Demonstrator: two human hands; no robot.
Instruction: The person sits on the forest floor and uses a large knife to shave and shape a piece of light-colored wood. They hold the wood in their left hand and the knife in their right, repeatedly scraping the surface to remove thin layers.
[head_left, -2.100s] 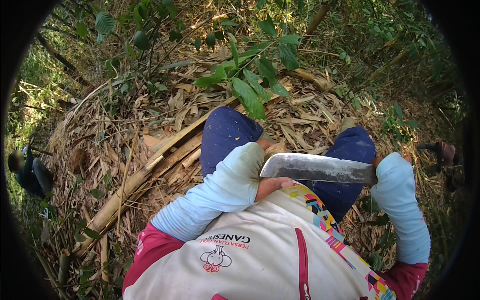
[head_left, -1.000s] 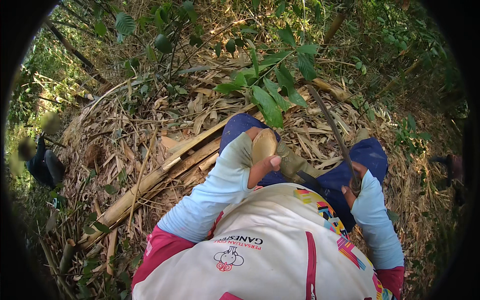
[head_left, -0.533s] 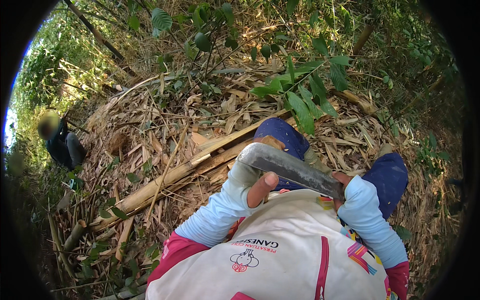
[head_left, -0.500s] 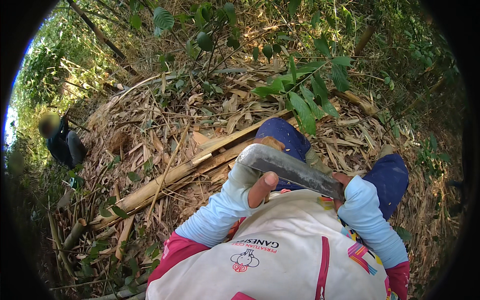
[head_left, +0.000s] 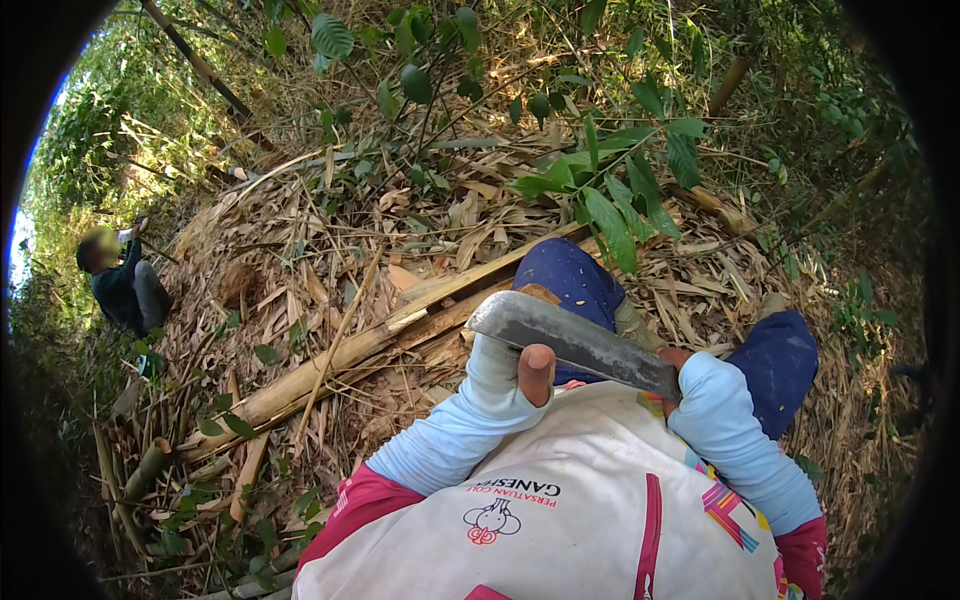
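A machete (head_left: 575,338) with a worn dark-grey blade lies crosswise in front of my chest, its broad end to the left. My right hand (head_left: 676,368) is closed at the blade's right end, where the handle is hidden by the fingers and the sleeve. Below the broad end is my left hand (head_left: 537,375), with its thumb raised against the lower edge of the blade. The left hand's other fingers are hidden behind the blade and the pale blue sleeve (head_left: 450,415).
Split bamboo poles (head_left: 300,390) run diagonally across dry bamboo litter (head_left: 290,270). A leafy green branch (head_left: 620,190) hangs just beyond my bent knees (head_left: 570,280). Another person (head_left: 120,285) sits at the far left. Cut bamboo stumps (head_left: 150,468) stand at the lower left.
The machete has turned slightly, and its lower edge faces me less broadly. My left thumb has shifted a little right and straightened upward. The other person has raised a hand near the head.
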